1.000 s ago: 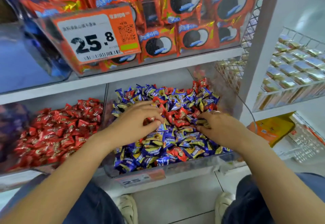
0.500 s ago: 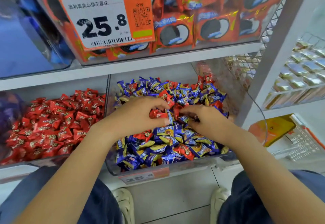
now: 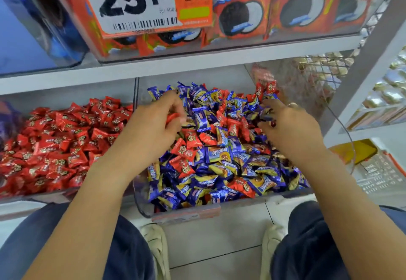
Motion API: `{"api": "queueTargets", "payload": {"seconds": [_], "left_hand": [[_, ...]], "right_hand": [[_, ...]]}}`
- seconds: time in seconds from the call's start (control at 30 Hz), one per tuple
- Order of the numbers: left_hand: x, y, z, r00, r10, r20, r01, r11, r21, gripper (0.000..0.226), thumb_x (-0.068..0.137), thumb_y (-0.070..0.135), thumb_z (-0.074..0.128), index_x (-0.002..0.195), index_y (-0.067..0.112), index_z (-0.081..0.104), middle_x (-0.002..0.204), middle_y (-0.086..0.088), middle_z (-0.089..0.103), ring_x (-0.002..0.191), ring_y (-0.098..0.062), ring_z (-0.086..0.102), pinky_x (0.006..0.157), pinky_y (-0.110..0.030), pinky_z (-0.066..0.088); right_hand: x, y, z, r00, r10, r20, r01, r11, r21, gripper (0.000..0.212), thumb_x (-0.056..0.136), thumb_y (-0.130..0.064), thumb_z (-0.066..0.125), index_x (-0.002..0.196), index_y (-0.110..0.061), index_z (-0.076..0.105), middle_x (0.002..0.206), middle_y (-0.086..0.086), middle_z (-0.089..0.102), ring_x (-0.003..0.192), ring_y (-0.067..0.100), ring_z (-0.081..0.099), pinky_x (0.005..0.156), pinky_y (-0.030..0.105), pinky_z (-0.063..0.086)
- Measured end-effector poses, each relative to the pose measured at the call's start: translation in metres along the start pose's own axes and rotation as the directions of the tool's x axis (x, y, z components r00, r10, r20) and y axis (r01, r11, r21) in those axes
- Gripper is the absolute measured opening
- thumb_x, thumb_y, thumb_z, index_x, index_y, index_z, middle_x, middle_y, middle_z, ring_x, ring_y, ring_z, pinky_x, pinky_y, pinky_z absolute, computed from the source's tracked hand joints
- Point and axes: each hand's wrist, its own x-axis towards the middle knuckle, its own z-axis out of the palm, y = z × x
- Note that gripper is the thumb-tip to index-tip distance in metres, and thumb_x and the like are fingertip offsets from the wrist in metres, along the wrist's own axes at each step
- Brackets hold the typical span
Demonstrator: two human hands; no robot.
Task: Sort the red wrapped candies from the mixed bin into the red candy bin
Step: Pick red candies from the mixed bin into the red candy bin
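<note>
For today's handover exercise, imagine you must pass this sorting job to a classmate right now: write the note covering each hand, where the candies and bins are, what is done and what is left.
Left hand: over the mixed bin, fingers curled round a red candy.
Right hand: also over the mixed bin, fingers down among the wrappers; whether it grips anything cannot be told.
Red candy bin: directly left of the mixed bin, already piled with red candies.
Done: one red candy picked, not yet dropped.
Left: carry it across to the red candy bin, then pull out the many red candies scattered among the blue ones.
</note>
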Motion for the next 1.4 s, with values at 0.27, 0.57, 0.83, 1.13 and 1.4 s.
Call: {"api": "queueTargets", "payload": {"seconds": [0.27, 0.57, 0.83, 1.13, 1.4], "left_hand": [[-0.003, 0.005, 0.002, 0.987, 0.014, 0.163, -0.044, 0.983, 0.181, 0.022, 0.096, 0.025, 0.052, 0.117, 0.026, 0.058, 0.107, 0.012, 0.06, 0.087, -0.005, 0.053, 0.073, -0.022, 0.039], [-0.007, 0.012, 0.021, 0.964, -0.049, 0.261, -0.082, 0.88, 0.468, 0.045, 0.087, 0.058, 0.052, 0.124, 0.034, 0.046, 0.115, 0.009, 0.051, 0.106, -0.015, 0.055, 0.066, -0.028, 0.035], [-0.009, 0.005, 0.004, 0.998, 0.068, -0.003, -0.066, 0.974, 0.217, 0.023, 0.097, 0.042, 0.044, 0.106, 0.026, 0.059, 0.073, 0.011, 0.057, 0.068, -0.017, 0.057, 0.065, -0.035, 0.05], [-0.01, 0.003, 0.0, 0.989, 0.066, -0.134, -0.048, 0.99, 0.135, 0.029, 0.093, 0.044, 0.051, 0.086, 0.019, 0.064, 0.058, 0.004, 0.06, 0.051, -0.015, 0.053, 0.062, -0.037, 0.048], [-0.018, 0.014, -0.008, 0.959, -0.041, 0.281, -0.056, 0.943, 0.329, 0.034, 0.079, 0.058, 0.063, 0.107, 0.039, 0.062, 0.087, 0.018, 0.057, 0.09, -0.01, 0.054, 0.07, -0.029, 0.042]], "right_hand": [[-0.017, -0.03, 0.018, 0.948, -0.312, 0.057, 0.287, 0.921, 0.263, 0.032, 0.092, -0.03, 0.057, 0.123, -0.023, 0.061, 0.112, 0.002, 0.062, 0.104, 0.022, 0.054, 0.081, 0.038, 0.05], [-0.024, -0.049, 0.031, 0.845, -0.535, 0.025, 0.509, 0.816, 0.275, 0.038, 0.077, -0.036, 0.066, 0.112, -0.022, 0.067, 0.099, -0.002, 0.067, 0.092, 0.024, 0.06, 0.079, 0.037, 0.05], [-0.017, -0.032, 0.016, 0.931, -0.364, 0.003, 0.336, 0.864, 0.375, 0.022, 0.087, -0.029, 0.065, 0.108, -0.023, 0.068, 0.1, -0.004, 0.07, 0.089, 0.015, 0.064, 0.077, 0.035, 0.053], [-0.022, -0.027, 0.011, 0.977, -0.213, -0.017, 0.201, 0.888, 0.414, 0.011, 0.088, -0.005, 0.051, 0.093, -0.013, 0.056, 0.07, 0.003, 0.062, 0.056, 0.018, 0.055, 0.054, 0.03, 0.042], [-0.006, -0.004, 0.0, 0.997, 0.072, -0.015, -0.063, 0.942, 0.33, 0.031, 0.091, -0.024, 0.038, 0.081, -0.011, 0.064, 0.067, 0.007, 0.061, 0.056, 0.022, 0.05, 0.055, 0.031, 0.039]]}}
